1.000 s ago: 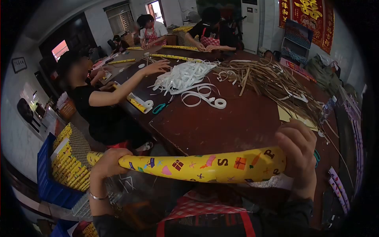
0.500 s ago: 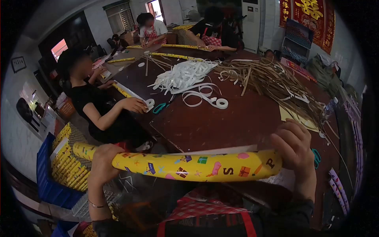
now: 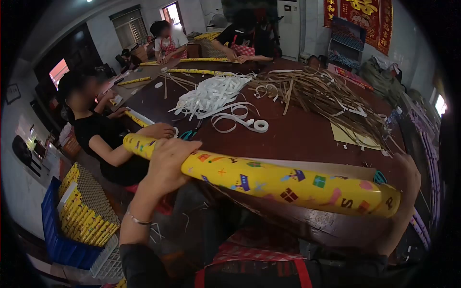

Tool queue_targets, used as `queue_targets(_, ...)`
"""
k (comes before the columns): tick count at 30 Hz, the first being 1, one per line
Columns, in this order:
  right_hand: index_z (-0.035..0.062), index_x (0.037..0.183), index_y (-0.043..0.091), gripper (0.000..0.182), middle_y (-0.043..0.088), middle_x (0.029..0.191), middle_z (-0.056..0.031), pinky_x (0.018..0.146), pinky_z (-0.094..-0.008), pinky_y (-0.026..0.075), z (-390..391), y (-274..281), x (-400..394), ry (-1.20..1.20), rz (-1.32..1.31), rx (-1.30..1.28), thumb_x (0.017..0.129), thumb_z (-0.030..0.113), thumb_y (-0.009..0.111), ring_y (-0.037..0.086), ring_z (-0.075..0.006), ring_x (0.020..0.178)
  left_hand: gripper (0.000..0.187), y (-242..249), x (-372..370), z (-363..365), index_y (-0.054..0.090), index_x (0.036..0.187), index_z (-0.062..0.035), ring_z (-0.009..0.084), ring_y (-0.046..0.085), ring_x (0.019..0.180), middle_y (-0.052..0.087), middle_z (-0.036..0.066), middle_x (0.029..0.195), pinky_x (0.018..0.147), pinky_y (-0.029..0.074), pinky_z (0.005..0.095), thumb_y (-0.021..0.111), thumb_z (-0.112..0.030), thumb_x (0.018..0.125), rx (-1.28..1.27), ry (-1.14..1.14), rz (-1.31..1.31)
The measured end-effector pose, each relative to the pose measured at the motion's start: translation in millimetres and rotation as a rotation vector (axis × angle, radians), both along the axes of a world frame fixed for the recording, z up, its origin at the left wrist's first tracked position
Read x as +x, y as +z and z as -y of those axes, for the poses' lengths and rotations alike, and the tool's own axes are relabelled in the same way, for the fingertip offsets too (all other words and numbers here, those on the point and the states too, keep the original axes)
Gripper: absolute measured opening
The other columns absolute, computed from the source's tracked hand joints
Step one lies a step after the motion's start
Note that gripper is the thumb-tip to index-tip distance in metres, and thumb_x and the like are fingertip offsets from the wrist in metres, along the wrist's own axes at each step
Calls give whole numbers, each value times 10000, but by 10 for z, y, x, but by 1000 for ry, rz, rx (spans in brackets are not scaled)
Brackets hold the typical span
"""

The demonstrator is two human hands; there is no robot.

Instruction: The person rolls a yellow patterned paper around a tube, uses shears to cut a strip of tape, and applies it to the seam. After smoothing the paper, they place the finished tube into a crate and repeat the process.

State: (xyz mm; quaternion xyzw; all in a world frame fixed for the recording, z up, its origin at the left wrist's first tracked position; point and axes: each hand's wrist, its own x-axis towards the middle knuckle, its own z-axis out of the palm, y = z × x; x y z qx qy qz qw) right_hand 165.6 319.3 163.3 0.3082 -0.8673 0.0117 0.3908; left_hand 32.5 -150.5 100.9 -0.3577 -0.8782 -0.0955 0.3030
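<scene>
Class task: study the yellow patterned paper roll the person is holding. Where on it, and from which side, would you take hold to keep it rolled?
Probably near both ends, as now: the left hand wraps over the yellow roll from above near its left end; the right hand cups the lower right end. It is long, thin and tilted, so a middle grip would likely let the ends sag or unroll.

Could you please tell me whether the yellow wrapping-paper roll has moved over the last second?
Yes. The yellow wrapping-paper roll has tilted: its left-hand end rose over the table edge.

A roll of wrapping paper [image 3: 269,182] lies across the table [image 3: 297,139] edge, tape strips [image 3: 216,93] behind it.
</scene>
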Motion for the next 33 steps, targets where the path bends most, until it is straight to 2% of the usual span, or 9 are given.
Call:
queue_targets(4,25,1110,595,528,637,834,-114,619,-318,489,14,-447,375,-356,-99,-389,651,158,819,650,-224,741,472,-378,-684,-476,617,1083,-84,251,608,945,644,37,1026,831,427,415,726,-130,626,145,-240,-375)
queue_targets(6,16,1075,596,490,628,757,-76,582,-288,475,68,-500,454,-318,291,-600,640,103,803,645,-180,669,416,-529,-877,-659,606,1049,-74,259,608,935,637,50,1023,835,437,415,707,-127,650,188,-301,-373)
queue_targets(11,1,995,608,427,608,689,-104,557,-310,479,217,-733,629,-526,274,-532,605,79,764,634,-238,602,542,-1004,-1151,-821,593,1147,-76,310,561,1076,585,95,1103,917,445,418,737,-86,625,141,-436,-40)
queue_targets(18,12,1001,611,427,585,717,-121,556,-357,458,500,-579,889,-695,94,-252,621,146,751,602,-292,634,620,-407,-1152,-512,525,1357,-101,359,471,1259,517,189,1348,1066,360,439,717,-364,830,-127,-639,526)
queue_targets(20,14,1007,608,428,549,695,-116,546,-375,433,527,-572,881,-659,72,-201,629,160,744,567,-300,606,602,-386,-1444,-526,552,1338,-97,326,493,1249,554,157,1316,1051,379,410,719,-368,826,-141,-666,715)
queue_targets(25,-2,1068,590,516,530,727,-114,573,-412,389,436,-491,872,-587,9,-32,629,203,765,534,-322,653,688,-143,-1622,-838,606,1285,-94,288,555,1179,616,117,1241,1002,424,368,817,-403,707,-298,-653,627)
queue_targets(27,-2,1111,586,542,543,779,-124,596,-422,409,376,-480,912,-611,-95,54,638,193,768,548,-319,695,728,-88,-1657,-978,626,1254,-91,275,593,1123,638,124,1202,963,456,355,853,-408,640,-459,-614,878)
queue_targets(31,18,1264,560,622,570,981,-131,708,-394,486,-18,-620,1094,-541,15,-217,703,158,788,595,-277,871,653,112,-1399,-1084,649,1181,-79,283,621,1039,654,125,1120,886,488,368,842,-390,641,-485,-535,943)
queue_targets(33,25,1299,543,640,580,989,-103,709,-340,479,-156,-696,1059,-509,0,-388,714,128,783,587,-230,886,524,161,-1171,-1072,664,1051,-65,293,620,978,650,113,1019,829,491,373,830,-351,645,-399,-529,619)
